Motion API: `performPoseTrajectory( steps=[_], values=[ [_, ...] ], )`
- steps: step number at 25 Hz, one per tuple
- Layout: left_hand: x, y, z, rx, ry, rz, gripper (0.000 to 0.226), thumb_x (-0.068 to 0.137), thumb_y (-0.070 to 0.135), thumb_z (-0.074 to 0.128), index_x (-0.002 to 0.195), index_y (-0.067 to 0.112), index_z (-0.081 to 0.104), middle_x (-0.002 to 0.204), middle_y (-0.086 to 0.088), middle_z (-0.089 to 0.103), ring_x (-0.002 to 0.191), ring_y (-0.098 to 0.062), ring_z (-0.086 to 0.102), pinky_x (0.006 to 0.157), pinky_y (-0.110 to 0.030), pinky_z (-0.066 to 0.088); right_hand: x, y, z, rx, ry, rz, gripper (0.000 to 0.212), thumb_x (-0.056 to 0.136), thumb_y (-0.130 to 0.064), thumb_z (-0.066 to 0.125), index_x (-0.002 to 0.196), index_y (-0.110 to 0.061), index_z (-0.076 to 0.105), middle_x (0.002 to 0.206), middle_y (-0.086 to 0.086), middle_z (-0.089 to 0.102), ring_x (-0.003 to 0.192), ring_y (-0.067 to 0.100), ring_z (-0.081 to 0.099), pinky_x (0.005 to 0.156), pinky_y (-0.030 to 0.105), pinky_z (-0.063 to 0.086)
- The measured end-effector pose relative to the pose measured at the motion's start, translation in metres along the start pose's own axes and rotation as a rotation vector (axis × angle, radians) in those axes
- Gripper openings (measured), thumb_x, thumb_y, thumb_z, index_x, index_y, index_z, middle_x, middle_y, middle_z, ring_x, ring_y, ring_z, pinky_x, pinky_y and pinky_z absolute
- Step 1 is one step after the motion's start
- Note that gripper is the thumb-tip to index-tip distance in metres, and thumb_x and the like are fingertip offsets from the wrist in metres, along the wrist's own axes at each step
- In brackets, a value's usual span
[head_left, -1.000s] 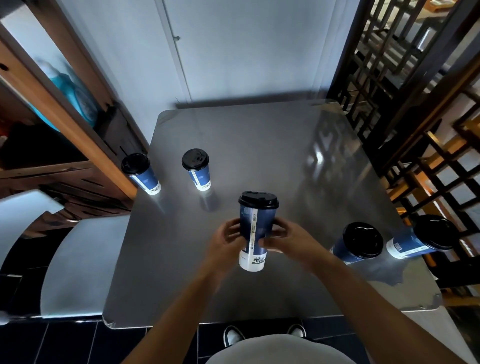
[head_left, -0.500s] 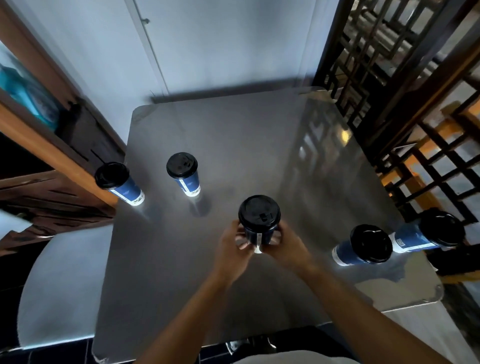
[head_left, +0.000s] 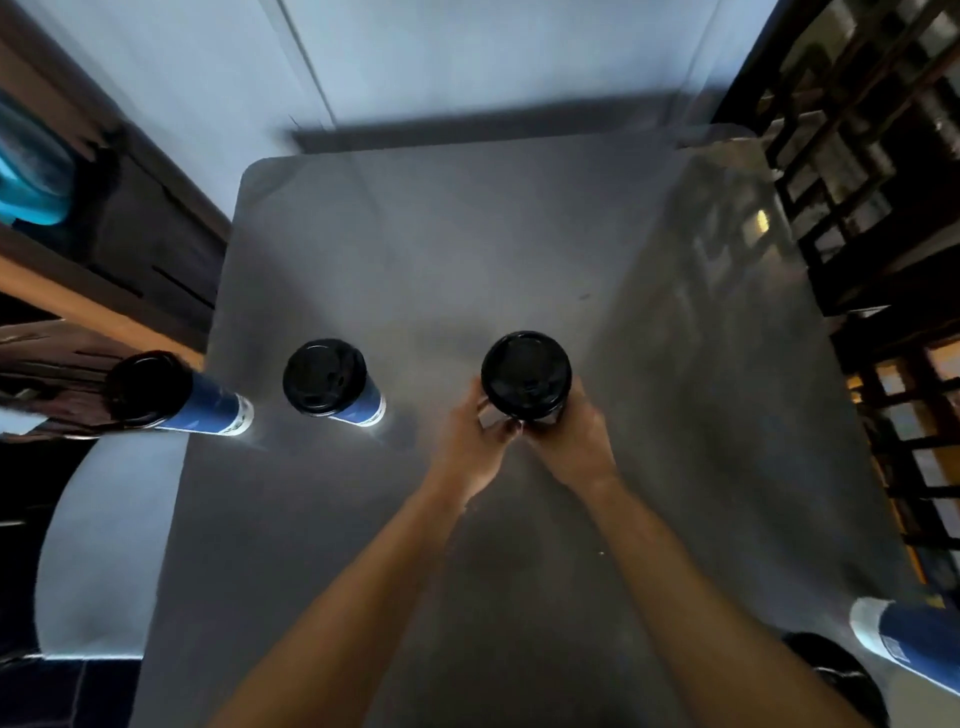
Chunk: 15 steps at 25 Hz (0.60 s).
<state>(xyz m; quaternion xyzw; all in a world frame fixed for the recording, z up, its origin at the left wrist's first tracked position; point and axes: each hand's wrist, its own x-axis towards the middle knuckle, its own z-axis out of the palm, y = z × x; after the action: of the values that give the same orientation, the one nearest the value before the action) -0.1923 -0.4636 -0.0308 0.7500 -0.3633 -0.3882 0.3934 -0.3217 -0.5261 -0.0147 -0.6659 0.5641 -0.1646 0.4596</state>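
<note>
centrally, hands (head_left: 524, 441) hold cup (head_left: 525, 375); table (head_left: 519, 249) edges far.

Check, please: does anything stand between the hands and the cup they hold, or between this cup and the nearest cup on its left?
Nothing visible does. The left hand and the right hand grip the held cup directly, and only table surface lies between it and the nearest cup.

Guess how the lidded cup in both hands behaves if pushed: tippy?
Likely tippy: the cup, if like its tall neighbour, tapers toward the base. Could slide on the glossy table. The left hand and right hand hold it, perhaps to steady it.
</note>
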Motion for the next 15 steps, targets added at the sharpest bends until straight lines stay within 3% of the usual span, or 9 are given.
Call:
performPoseTrajectory(
  steps=[2,3,5,7,11,15],
  values=[
    [0.018,-0.001,0.005,-0.018,-0.002,-0.032,0.06,0.084,-0.001,0.074,0.135,0.024,0.054,0.112,0.013,0.067,0.113,-0.005,0.062,0.086,-0.008,0.048,0.02,0.003,0.001,0.001,-0.01,0.016,0.06,0.08,-0.014,0.077,0.134,-0.013,0.051,0.112,0.01,0.073,0.101,0.027,0.068,0.07,0.023,0.047],
    [0.025,-0.002,0.007,-0.019,-0.002,-0.038,0.06,0.085,-0.002,0.074,0.133,0.027,0.053,0.111,0.018,0.065,0.109,0.004,0.061,0.08,-0.002,0.046,0.027,0.005,0.002,0.003,-0.012,0.022,0.06,0.08,-0.015,0.077,0.134,-0.014,0.051,0.108,0.006,0.073,0.095,0.02,0.067,0.065,0.014,0.045],
    [0.033,-0.003,0.008,-0.005,-0.008,-0.028,0.059,0.086,-0.001,0.074,0.13,0.032,0.053,0.111,0.027,0.061,0.104,0.021,0.056,0.074,0.003,0.043,0.038,0.01,0.005,0.016,0.004,0.009,0.061,0.078,-0.014,0.079,0.133,-0.015,0.052,0.099,-0.005,0.067,0.085,0.009,0.059,0.059,-0.002,0.039],
    [0.039,-0.003,0.009,-0.006,-0.022,-0.034,0.06,0.087,0.001,0.074,0.128,0.038,0.051,0.115,0.026,0.061,0.105,0.028,0.051,0.074,0.004,0.043,0.045,0.015,0.008,0.018,0.012,0.007,0.06,0.077,-0.013,0.08,0.131,-0.015,0.053,0.1,-0.006,0.066,0.084,0.006,0.057,0.06,-0.006,0.037],
    [0.042,-0.007,0.007,0.001,-0.004,-0.041,0.057,0.086,0.007,0.077,0.134,0.03,0.055,0.124,0.011,0.066,0.111,0.02,0.054,0.078,0.002,0.043,0.048,0.018,0.012,0.006,0.012,-0.019,0.055,0.079,-0.014,0.078,0.128,-0.017,0.054,0.112,0.004,0.07,0.086,0.008,0.061,0.063,-0.004,0.04],
    [0.04,-0.009,0.003,-0.016,0.002,-0.051,0.061,0.084,0.005,0.076,0.134,0.032,0.054,0.125,0.016,0.065,0.116,0.006,0.057,0.077,0.002,0.043,0.048,0.015,0.018,0.015,0.003,0.0,0.055,0.08,-0.013,0.076,0.128,-0.017,0.052,0.113,0.004,0.069,0.097,0.019,0.068,0.062,-0.004,0.04]
  ],
)
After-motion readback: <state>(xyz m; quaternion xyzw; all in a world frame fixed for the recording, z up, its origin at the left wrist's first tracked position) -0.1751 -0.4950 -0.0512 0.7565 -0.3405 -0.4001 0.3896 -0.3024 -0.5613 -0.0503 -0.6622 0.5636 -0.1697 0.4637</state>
